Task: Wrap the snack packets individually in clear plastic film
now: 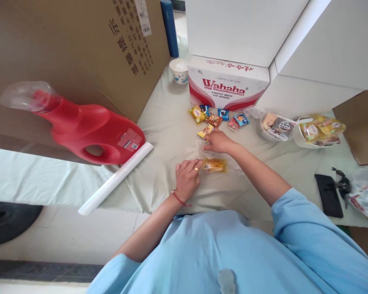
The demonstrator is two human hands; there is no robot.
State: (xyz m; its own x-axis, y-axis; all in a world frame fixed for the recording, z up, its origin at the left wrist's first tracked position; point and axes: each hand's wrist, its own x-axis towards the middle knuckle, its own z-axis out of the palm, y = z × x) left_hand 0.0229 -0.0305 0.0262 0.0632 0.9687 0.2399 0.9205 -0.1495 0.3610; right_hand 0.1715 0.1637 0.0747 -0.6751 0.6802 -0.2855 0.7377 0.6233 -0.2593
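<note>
My left hand (187,177) rests knuckles-up on the pale cloth, fingers curled on the left edge of a clear plastic bag (202,152) that has a yellow snack packet (214,165) inside. My right hand (217,141) lies just beyond that bag, fingers closed on a small yellow snack packet (206,131). Past it lies a loose cluster of several small wrapped snacks (216,116) in yellow, blue, brown and red.
A red detergent jug (92,128) lies on its side at left beside a white roll (116,177). A Wahaha box (227,83) and paper cup (179,70) stand behind. Two snack-filled bowls (317,130) sit right, with a black phone (328,195) and keys.
</note>
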